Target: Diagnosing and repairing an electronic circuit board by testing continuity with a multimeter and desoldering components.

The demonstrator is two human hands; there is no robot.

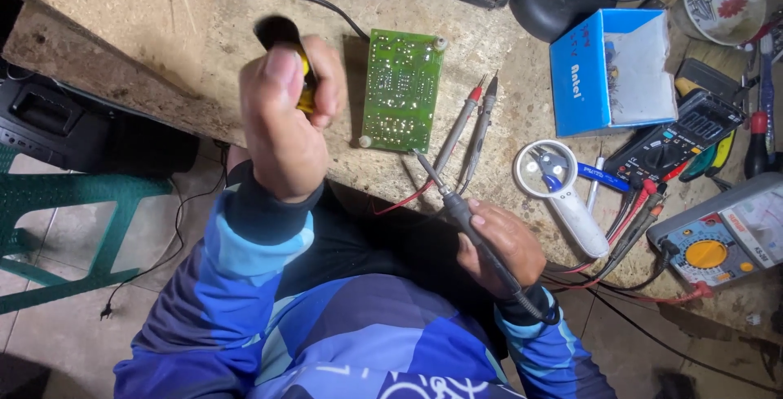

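Soldering stage, judging by the tools. Left hand [281, 110] closed round a yellow-and-black handled tool [287, 48]; right hand [499, 244] closed round a dark soldering iron [457, 203]. Next, the iron's tip must meet the green circuit board [402, 89] on the tabletop [506, 97].

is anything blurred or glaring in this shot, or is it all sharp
Head view: mostly sharp, with even light. The left hand, raised near the lens, and the black-and-yellow tool it grips are motion-blurred at the tip. The magnifier lens shows bright glare spots. The circuit board and the soldering iron in the right hand are crisp; bench edges bow slightly from the wide lens.
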